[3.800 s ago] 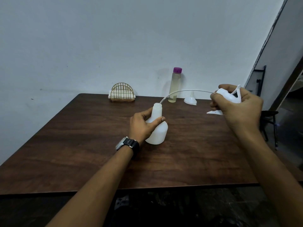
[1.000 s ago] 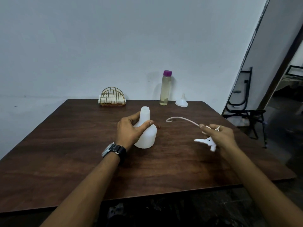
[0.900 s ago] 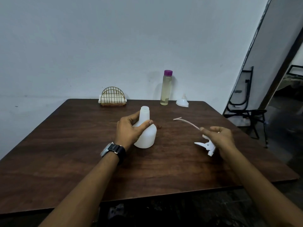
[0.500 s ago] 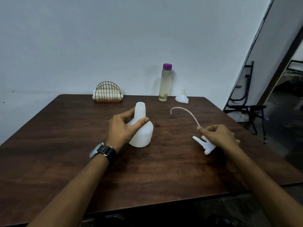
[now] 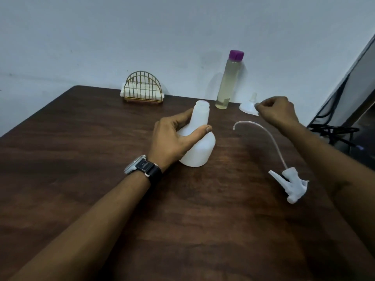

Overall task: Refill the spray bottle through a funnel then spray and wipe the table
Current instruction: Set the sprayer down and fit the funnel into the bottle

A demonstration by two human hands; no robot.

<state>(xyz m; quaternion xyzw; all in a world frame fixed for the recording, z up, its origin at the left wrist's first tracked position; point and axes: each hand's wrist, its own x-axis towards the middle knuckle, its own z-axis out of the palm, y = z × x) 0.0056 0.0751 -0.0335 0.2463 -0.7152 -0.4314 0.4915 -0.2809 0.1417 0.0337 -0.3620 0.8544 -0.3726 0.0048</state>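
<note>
My left hand [image 5: 172, 138] grips the white spray bottle [image 5: 199, 151], which stands upright mid-table with its neck open. The white spray head [image 5: 292, 183] lies on the table to the right, and its thin dip tube [image 5: 269, 136] arcs back toward the bottle. My right hand [image 5: 276, 110] is at the far right of the table with its fingers curled, pinching the rim of the small white funnel [image 5: 248, 107]. A tall clear refill bottle [image 5: 228, 82] with a purple cap and yellowish liquid stands by the wall just left of the funnel.
A gold wire napkin holder [image 5: 144, 88] with white napkins stands at the back edge of the dark wooden table [image 5: 81, 159]. A black metal chair frame [image 5: 334, 130] stands past the table's right edge. The wall runs right behind the table.
My right hand has let go of the spray head, left it lying on the table, and moved back to the funnel. My left hand still holds the bottle.
</note>
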